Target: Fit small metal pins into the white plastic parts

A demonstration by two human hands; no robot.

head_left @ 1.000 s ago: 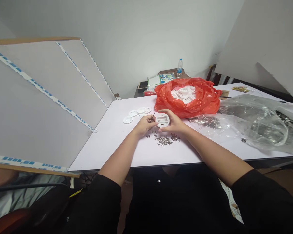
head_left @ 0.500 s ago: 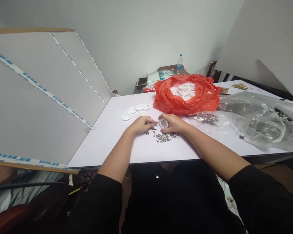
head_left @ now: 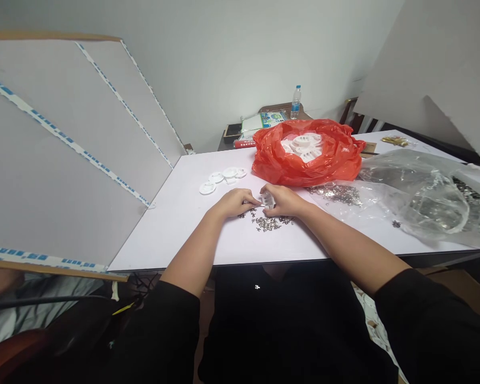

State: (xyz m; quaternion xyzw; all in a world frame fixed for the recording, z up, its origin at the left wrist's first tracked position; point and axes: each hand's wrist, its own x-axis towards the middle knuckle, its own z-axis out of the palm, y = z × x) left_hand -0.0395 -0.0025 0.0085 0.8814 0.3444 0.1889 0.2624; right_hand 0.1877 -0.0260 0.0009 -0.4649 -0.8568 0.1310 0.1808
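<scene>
My right hand (head_left: pixel 283 201) grips a round white plastic part (head_left: pixel 268 201) by its edge, tilted up above the table. Close against its left side, my left hand (head_left: pixel 240 202) is closed in a pinch; what lies between thumb and finger is too small to make out. Just below both hands a pile of small metal pieces (head_left: pixel 268 224) is spread on the white table (head_left: pixel 164 229). Several round white discs (head_left: pixel 208 188) lie flat on the table beyond my left hand.
A red plastic bag (head_left: pixel 308 170) full of white parts stands behind my hands. To the right lie clear plastic bags (head_left: pixel 408 197) with metal pieces. A grey partition (head_left: pixel 64 160) borders the left side. A water bottle (head_left: pixel 296 102) stands at the back.
My left fingers have shifted slightly right and down against the white part. The right hand keeps its hold. The whole view has shifted a little.
</scene>
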